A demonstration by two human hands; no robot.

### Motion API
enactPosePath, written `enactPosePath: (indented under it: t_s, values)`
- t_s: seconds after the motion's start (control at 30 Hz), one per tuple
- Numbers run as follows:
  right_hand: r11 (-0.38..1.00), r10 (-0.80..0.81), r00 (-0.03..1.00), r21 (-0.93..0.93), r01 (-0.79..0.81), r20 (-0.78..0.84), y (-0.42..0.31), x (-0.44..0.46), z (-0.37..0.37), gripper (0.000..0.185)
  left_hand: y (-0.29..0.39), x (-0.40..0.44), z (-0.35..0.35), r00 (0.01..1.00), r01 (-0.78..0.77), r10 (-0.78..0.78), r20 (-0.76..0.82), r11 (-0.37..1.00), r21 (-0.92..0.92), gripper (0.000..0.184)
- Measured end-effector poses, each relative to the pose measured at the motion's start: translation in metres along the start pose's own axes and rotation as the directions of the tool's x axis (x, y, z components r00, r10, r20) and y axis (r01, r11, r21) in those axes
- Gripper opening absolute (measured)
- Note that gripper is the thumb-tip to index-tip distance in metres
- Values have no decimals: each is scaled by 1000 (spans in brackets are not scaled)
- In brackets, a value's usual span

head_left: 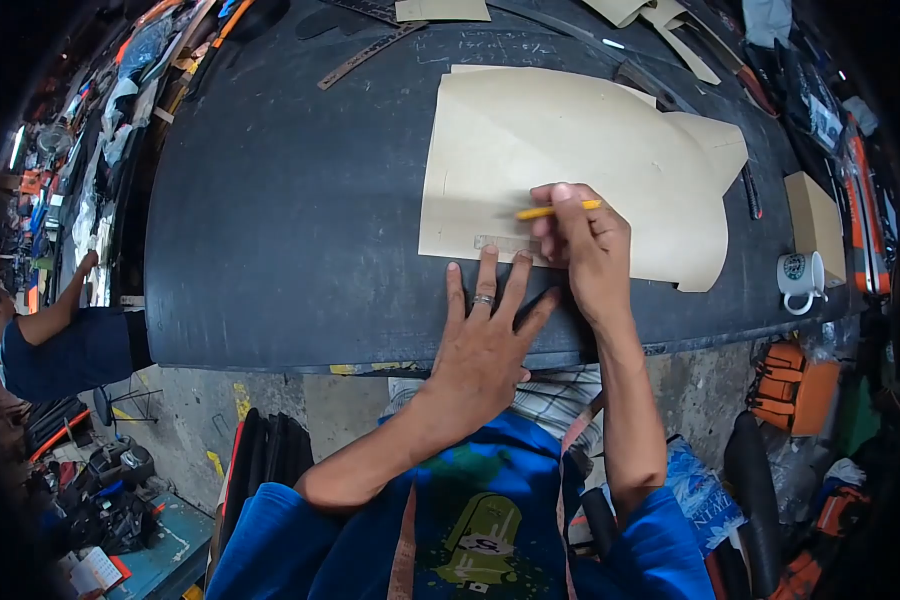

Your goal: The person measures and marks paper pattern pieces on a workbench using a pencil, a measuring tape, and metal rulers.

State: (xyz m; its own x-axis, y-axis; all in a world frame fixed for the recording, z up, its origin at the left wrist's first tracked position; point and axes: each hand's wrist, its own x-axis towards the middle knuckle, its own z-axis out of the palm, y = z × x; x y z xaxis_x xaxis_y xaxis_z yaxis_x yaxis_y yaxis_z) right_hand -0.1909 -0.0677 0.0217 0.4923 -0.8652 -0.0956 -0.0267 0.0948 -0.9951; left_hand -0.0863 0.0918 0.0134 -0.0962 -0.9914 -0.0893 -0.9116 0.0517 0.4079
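A large sheet of tan pattern paper lies on the dark table, its right side curved and slightly lifted. Near its lower edge sits a short clear ruler. My left hand, with a ring on one finger, is spread flat, and its fingertips press on the ruler and the paper's edge. Above the paper, my right hand pinches a yellow pencil, held nearly level. Whether the pencil's tip touches the paper I cannot tell.
The black tabletop carries a metal ruler at the back and a white mug near the right edge, beside a cardboard box. At far left another person reaches toward shelves. A tape measure hangs over my shirt.
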Motion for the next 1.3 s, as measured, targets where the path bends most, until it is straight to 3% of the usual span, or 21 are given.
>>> enactPosePath:
  t_s: [0.67, 1.0, 1.17, 1.3]
  values:
    - [990, -121, 989, -81, 114, -87, 41, 8, 0, 29, 0, 1, 1, 999, -30, 29, -38, 999, -11, 92]
    - [986, -134, 991, -102, 134, 6, 45, 7, -5, 28, 0, 1, 3, 999, -32, 31, -37, 999, -16, 96]
    - [984, -46, 996, -167, 59, 82, 40, 6, -10, 24, -1, 1, 4, 995, -67, 69, -76, 997, 31, 93]
    - [974, -108, 985, -185, 132, 136, 41, 8, -10, 24, -1, 1, 4, 996, -64, 65, -67, 998, 18, 96]
